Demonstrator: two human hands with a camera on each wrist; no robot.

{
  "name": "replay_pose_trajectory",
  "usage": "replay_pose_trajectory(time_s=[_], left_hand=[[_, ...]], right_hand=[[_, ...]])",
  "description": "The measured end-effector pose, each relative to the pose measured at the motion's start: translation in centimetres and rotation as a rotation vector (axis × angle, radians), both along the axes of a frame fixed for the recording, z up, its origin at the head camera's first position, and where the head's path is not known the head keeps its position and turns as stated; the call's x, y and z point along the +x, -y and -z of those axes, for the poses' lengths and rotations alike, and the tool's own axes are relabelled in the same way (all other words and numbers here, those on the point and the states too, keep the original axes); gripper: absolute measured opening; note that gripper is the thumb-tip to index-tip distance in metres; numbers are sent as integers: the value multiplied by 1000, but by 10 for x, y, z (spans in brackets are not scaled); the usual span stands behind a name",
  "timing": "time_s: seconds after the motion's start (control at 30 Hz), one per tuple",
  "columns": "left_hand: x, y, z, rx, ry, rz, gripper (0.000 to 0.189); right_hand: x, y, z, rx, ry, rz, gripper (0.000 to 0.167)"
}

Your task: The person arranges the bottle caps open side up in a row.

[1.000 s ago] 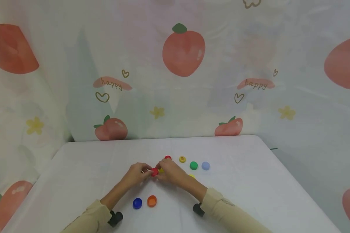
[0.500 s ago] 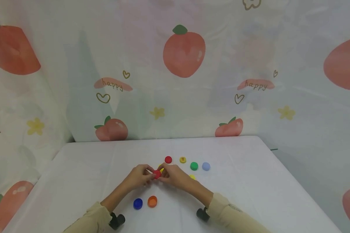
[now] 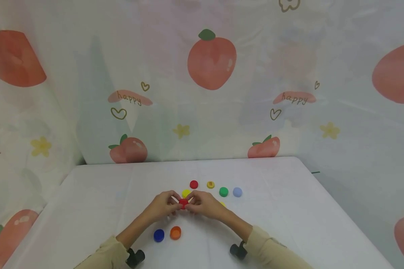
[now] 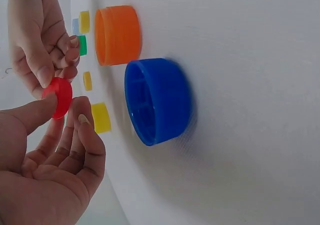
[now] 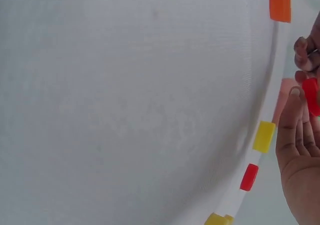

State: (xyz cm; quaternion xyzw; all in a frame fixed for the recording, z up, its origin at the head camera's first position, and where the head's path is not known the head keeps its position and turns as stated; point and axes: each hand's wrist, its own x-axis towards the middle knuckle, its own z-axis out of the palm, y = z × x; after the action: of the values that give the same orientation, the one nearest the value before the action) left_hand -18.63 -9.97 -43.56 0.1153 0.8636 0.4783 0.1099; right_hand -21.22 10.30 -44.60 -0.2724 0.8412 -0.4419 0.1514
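Note:
Between both hands is a red bottle cap [image 3: 183, 204], raised over the table with its rim showing in the left wrist view [image 4: 63, 98]. My left hand [image 3: 162, 204] pinches its left side between thumb and fingers. From the other side, the thumb and fingertips of my right hand [image 3: 204, 204] pinch it too. A yellow cap [image 3: 186, 193] lies just beyond the fingertips. Nearer to me are a blue cap [image 3: 159, 235] and an orange cap [image 3: 176, 232], both lying with the hollow side up.
Farther back on the white table [image 3: 121, 183] lie another red cap [image 3: 193, 184], a yellow cap [image 3: 210, 184], a green cap [image 3: 223, 192] and a pale blue cap [image 3: 237, 192]. My right wrist partly covers one more yellow cap [image 3: 223, 204]. A fruit-printed cloth [image 3: 168, 74] hangs behind.
Both hands have drawn the held red cap slightly towards me and to the right. The yellow cap and the far red cap, partly covered before, now show more fully.

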Motion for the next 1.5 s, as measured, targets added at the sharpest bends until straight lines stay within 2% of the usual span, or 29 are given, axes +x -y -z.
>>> replay_pose_trajectory(time_s=[0.13, 0.33, 0.5, 0.73, 0.87, 1.17, 1.5], left_hand=[[1, -2, -1, 12, -22, 17, 23], [3, -5, -2, 11, -119, 12, 20], [4, -9, -1, -7, -171, 13, 18], [5, -11, 1, -33, -214, 67, 18], [6, -11, 1, -43, -206, 105, 20], [7, -14, 0, -71, -177, 162, 32], [10, -16, -1, -90, -124, 239, 33]], right_hand=[[1, -3, 1, -41, 73, 3, 21], [3, -7, -1, -126, 199, 12, 21], [3, -10, -3, -165, 245, 14, 27], [5, -14, -5, -139, 245, 13, 29], [6, -17, -6, -112, 246, -3, 31], [13, -22, -11, -17, 140, -7, 33], [22, -25, -15, 51, 50, -58, 30]])
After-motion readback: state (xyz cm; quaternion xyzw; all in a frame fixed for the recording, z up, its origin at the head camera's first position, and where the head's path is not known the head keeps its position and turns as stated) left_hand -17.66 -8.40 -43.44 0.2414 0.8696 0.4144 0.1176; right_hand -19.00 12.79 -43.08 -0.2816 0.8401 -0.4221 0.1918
